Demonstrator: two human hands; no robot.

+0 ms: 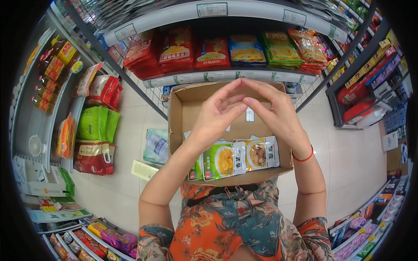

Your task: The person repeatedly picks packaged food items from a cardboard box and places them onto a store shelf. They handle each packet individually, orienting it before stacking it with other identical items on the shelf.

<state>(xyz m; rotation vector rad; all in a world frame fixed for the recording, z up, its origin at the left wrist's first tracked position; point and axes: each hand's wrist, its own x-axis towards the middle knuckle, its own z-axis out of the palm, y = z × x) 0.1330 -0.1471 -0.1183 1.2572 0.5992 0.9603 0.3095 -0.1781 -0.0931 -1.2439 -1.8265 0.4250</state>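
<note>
Above an open cardboard box (215, 88), my left hand (219, 114) and my right hand (272, 107) lean together with their fingertips meeting. A gap framed by thumbs and index fingers lies between them, and neither hand holds anything. Inside the box, at the side nearest me, lie a green-and-white food pouch (223, 161) and a yellow-and-white food pouch (261, 153). Part of another green pouch (195, 171) shows at their left. A small white label (249, 115) is on the box floor. My hands and left forearm hide part of the interior.
Just beyond the box, a shelf with a price-tag rail (228, 76) carries stacked red packets (176, 49), blue packets (247, 50) and green packets (282, 50). Large bags (94, 124) stand on the left beside bottles (54, 71). A green-wrapped package (156, 146) sits left of the box.
</note>
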